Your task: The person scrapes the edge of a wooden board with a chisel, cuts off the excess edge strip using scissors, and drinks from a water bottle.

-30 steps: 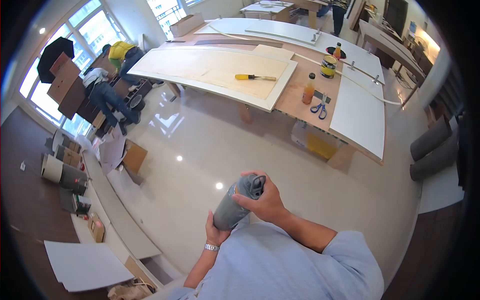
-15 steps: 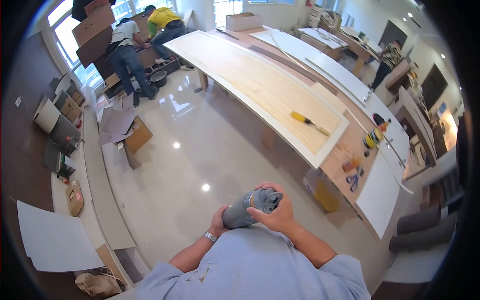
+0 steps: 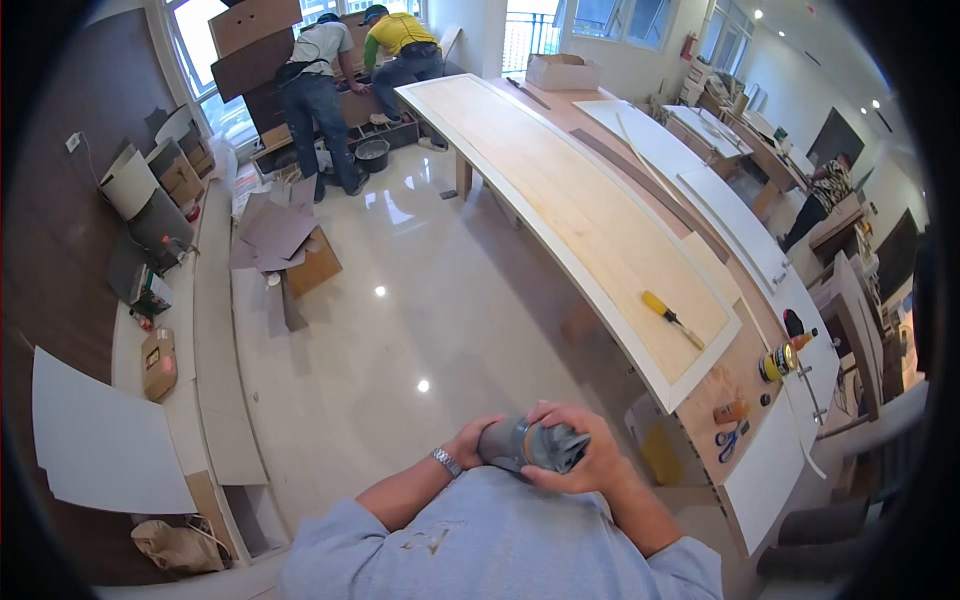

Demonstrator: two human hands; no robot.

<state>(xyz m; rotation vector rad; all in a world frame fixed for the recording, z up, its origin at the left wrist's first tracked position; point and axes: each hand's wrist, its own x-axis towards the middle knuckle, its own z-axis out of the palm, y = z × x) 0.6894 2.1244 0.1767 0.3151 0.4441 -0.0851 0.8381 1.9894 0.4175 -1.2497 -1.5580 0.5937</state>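
Note:
A grey water bottle (image 3: 508, 441) with a dark ridged lid is held close to my chest, tipped almost onto its side. My left hand (image 3: 468, 441), below a metal watch, is wrapped around its base end. Around the lid end, my right hand (image 3: 588, 452) has its thumb below and its fingers above. Part of the lid shows between those fingers. On the table to the right lie a yellow-handled tool (image 3: 672, 318), blue-handled scissors (image 3: 728, 440) and an orange bottle (image 3: 730, 411).
A long pale wooden panel (image 3: 560, 215) with a white border rests on the table. Cardboard pieces (image 3: 290, 235) lie on the glossy floor. Two people bend over boxes by the window, and another person stands far right. A ledge with boxes (image 3: 158, 365) runs along the left wall.
My view has swung left, so the room sits further right. The bottle has tilted nearer to level, and both hands stay around it.

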